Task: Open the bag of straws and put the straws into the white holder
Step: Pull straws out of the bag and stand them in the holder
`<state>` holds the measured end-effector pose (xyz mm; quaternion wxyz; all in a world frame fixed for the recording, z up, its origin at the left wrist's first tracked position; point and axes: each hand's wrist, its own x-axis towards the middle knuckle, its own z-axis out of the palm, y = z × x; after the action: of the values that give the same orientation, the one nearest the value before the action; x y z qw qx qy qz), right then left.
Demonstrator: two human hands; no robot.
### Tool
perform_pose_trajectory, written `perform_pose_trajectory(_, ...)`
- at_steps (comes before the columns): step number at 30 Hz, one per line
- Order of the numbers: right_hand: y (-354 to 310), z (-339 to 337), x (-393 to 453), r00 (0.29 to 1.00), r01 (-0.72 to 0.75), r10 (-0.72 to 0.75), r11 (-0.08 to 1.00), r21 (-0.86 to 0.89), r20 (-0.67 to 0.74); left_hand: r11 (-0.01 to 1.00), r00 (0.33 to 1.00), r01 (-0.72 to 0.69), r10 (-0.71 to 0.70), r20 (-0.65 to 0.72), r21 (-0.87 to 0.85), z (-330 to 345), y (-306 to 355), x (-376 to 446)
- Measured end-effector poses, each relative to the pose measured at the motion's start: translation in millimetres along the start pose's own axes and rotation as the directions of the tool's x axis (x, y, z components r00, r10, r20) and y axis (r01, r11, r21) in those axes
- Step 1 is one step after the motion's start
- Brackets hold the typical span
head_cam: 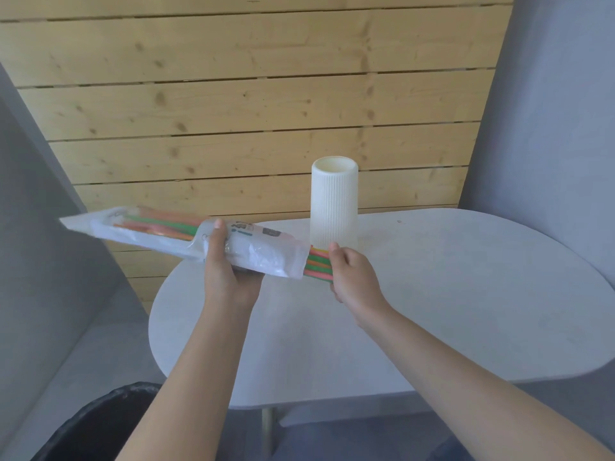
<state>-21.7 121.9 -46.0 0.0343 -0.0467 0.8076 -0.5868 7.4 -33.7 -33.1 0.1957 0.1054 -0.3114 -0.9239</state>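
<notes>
In the head view, the plastic bag is already open at its right end, and a bundle of straws sticks out of that end, so the opening step looks done and the pulling out is in hand. The left hand holds the bag around its middle, with the thumb on top and the fingers closed under it. The right hand is closed on the free ends of the straws, just beside the mouth of the bag. The bag is held in the air above the left part of the table, tilted a little, with its far end higher and pointing left. No straw is in the white holder yet; it stands upright on the table, just behind the right hand, and its open top shows nothing inside. What is left, in my judgement, is to draw the straws fully out and to set them into the holder. The bag is thin, crinkled, half-clear film with a printed label. The straws are long, thin tubes in orange, green and yellow. The holder is a tall cylinder with fine vertical ribs and a matte surface. The table is pale grey, smooth and rounded.
</notes>
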Motion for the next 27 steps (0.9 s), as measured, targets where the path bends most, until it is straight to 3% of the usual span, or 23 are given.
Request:
perform_pose_trajectory(3, 1, -10, 6, 0.994, 0.104, -0.105, 0.993, -0.049, -0.024, 1.0, 0.999, 0.029, -0.029, -0.032, -0.008, -1, -6, -2)
perform_pose_trajectory(7, 1, -14, 10, 0.982, 0.177, -0.174, 0.983, -0.041, 0.068, 0.998, 0.997, 0.06, -0.059, -0.051, 0.025, 4, -17, -6)
perform_pose_trajectory(11, 0, -19, 11, 0.959, 0.273, -0.278, 0.957, -0.095, -0.048, 0.995, 0.993, 0.104, -0.104, -0.062, -0.008, 8, -23, -9)
perform_pose_trajectory(18, -4, -31, 19, 0.97, 0.211, -0.198, 0.974, 0.078, -0.144, 0.988, 0.985, 0.116, -0.128, -0.116, -0.103, 3, -25, -6)
perform_pose_trajectory(27, -6, -43, 25, 0.969, 0.214, -0.195, 0.97, 0.118, -0.153, 0.982, 0.976, 0.11, -0.136, -0.171, -0.154, 6, -25, -6)
